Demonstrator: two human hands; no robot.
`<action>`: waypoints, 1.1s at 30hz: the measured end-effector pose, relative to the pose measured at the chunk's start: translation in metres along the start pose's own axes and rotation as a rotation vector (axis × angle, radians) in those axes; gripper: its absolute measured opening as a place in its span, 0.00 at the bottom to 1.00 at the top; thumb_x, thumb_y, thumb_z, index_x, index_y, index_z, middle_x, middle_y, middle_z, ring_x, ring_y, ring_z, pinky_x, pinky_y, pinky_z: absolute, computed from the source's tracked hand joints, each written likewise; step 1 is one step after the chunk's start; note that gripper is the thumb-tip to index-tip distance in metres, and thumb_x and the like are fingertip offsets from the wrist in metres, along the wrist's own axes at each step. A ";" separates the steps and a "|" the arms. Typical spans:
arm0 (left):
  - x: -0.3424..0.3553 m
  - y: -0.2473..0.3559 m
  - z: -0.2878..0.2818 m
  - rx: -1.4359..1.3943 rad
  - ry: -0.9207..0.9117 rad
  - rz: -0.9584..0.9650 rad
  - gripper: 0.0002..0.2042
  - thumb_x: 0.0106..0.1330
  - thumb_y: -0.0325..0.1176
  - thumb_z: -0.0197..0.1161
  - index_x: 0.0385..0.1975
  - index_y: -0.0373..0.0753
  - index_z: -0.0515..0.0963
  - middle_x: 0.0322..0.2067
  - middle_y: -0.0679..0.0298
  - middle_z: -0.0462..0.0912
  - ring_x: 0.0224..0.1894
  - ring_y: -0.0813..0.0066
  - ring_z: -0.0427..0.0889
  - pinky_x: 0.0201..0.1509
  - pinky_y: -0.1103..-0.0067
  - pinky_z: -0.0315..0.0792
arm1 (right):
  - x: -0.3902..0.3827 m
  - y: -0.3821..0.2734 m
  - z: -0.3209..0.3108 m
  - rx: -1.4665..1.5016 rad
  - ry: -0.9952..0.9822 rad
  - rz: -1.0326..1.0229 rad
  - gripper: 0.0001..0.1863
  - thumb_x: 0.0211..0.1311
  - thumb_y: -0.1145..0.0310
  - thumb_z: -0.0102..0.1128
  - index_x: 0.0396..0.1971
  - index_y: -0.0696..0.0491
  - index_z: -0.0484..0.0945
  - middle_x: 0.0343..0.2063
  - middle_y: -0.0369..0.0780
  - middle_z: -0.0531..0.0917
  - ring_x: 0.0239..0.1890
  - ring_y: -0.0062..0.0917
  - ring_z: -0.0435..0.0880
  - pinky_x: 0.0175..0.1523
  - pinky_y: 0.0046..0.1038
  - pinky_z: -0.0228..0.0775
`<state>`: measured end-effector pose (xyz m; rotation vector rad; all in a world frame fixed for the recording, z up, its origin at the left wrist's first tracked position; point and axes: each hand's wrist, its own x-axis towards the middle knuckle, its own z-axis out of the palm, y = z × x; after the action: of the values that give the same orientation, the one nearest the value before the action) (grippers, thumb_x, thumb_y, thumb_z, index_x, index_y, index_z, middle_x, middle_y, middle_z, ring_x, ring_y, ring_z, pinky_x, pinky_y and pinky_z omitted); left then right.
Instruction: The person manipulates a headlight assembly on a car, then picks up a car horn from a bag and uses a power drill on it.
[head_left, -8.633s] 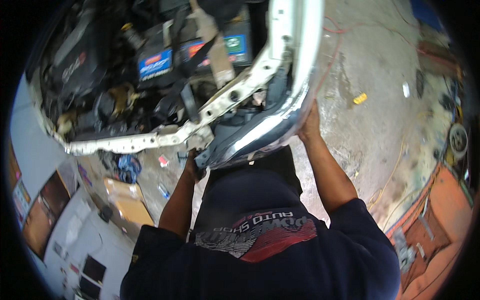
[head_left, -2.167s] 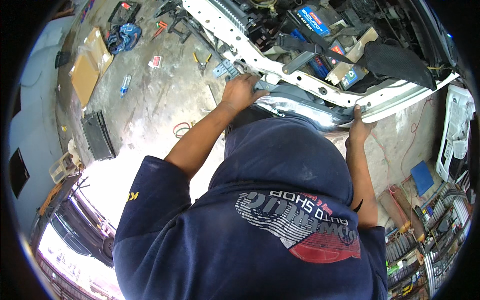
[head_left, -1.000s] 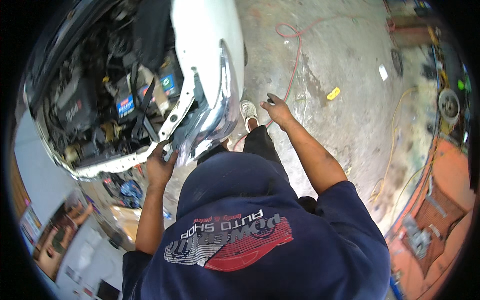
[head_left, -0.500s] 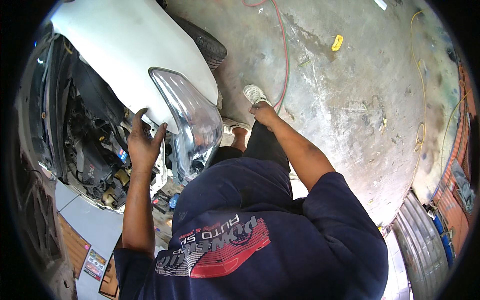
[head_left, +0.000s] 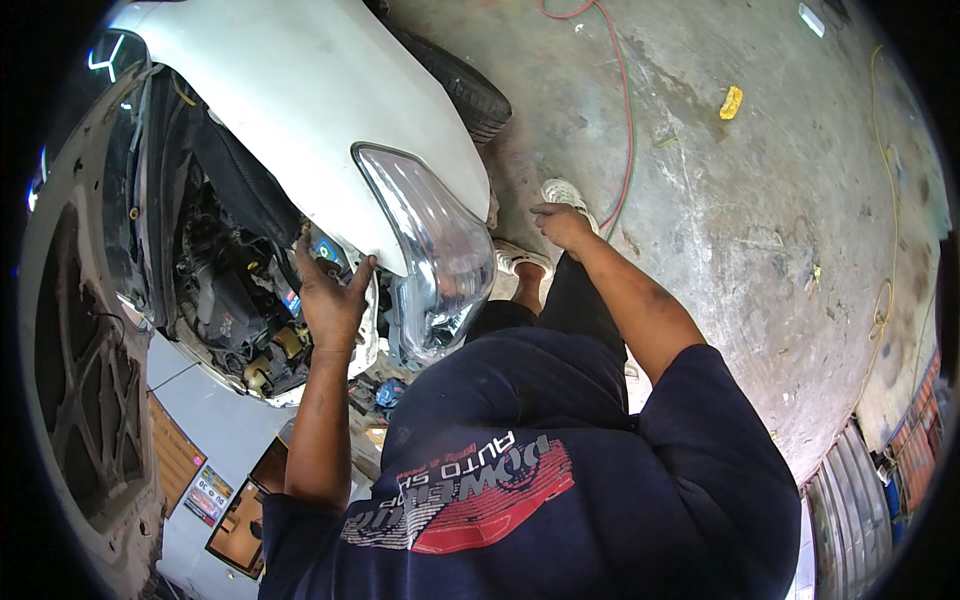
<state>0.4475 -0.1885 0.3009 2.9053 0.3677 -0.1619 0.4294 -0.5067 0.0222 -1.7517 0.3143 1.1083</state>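
The white front fender (head_left: 330,90) of a car curves down to a clear headlight (head_left: 430,240). My left hand (head_left: 332,305) is at the fender's inner edge, beside the engine bay (head_left: 225,270). Its thumb and forefinger are spread wide, with nothing visible between them; I cannot tell whether the fingertips touch the panel. On the right, my right hand (head_left: 566,226) hangs above my shoe (head_left: 562,192), forefinger stretched out to the left and the other fingers curled in. No held object shows in it.
The raised hood (head_left: 90,370) stands at far left. A tyre (head_left: 465,90) shows behind the fender. Red and green hoses (head_left: 628,120) run over the concrete floor (head_left: 730,300), where a yellow scrap (head_left: 731,102) lies. Corrugated metal (head_left: 850,500) stands at lower right.
The view has shifted, so the car and floor sit farther right. My right hand's forefinger now points out leftward. My left hand stays by the fender edge, still spread.
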 end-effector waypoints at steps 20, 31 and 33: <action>0.116 0.044 0.015 0.185 0.367 0.443 0.36 0.61 0.46 0.79 0.66 0.35 0.73 0.38 0.54 0.83 0.40 0.60 0.83 0.47 0.65 0.78 | 0.074 -0.004 0.014 0.544 0.200 0.128 0.30 0.78 0.50 0.53 0.70 0.53 0.72 0.68 0.53 0.76 0.68 0.47 0.77 0.70 0.40 0.68; 0.129 0.029 0.038 0.287 0.486 0.499 0.22 0.64 0.43 0.76 0.54 0.39 0.83 0.29 0.63 0.81 0.33 0.67 0.80 0.38 0.72 0.76 | 0.138 -0.063 0.112 0.637 0.527 0.155 0.43 0.78 0.35 0.40 0.68 0.62 0.71 0.66 0.62 0.74 0.72 0.57 0.69 0.76 0.48 0.59; 0.130 0.024 0.042 0.299 0.492 0.474 0.22 0.64 0.43 0.75 0.54 0.39 0.84 0.29 0.64 0.81 0.33 0.67 0.81 0.37 0.72 0.76 | 0.127 -0.070 0.097 0.607 0.380 0.189 0.43 0.77 0.35 0.40 0.68 0.63 0.71 0.67 0.63 0.73 0.71 0.58 0.69 0.76 0.47 0.60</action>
<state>0.5755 -0.1898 0.2477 3.1944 -0.3117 0.6283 0.4924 -0.3583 -0.0439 -1.3834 0.9597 0.6921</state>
